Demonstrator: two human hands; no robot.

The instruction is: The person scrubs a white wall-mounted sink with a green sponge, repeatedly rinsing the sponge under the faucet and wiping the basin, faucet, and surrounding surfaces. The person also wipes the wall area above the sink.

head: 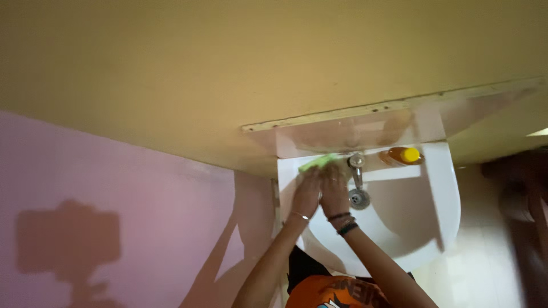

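Fingers point(313, 178) of both hands press flat on a green sponge point(317, 162) — at their tips — against the sink point(439, 188).

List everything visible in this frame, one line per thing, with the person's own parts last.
sink: one, white, fixed to the wall at centre right
tap: one, metal, on the sink's back ledge
drain: one, metal, in the basin below the tap
sponge: one, yellow-green, on the ledge at the fingers of both hands
bottle: one, amber with yellow cap, lying on the ledge right of the tap
mirror: one, on the wall behind the sink
wall: pink below, yellow above
left hand: one, bracelet at wrist, on the sponge
right hand: one, dark bands at wrist, beside the left
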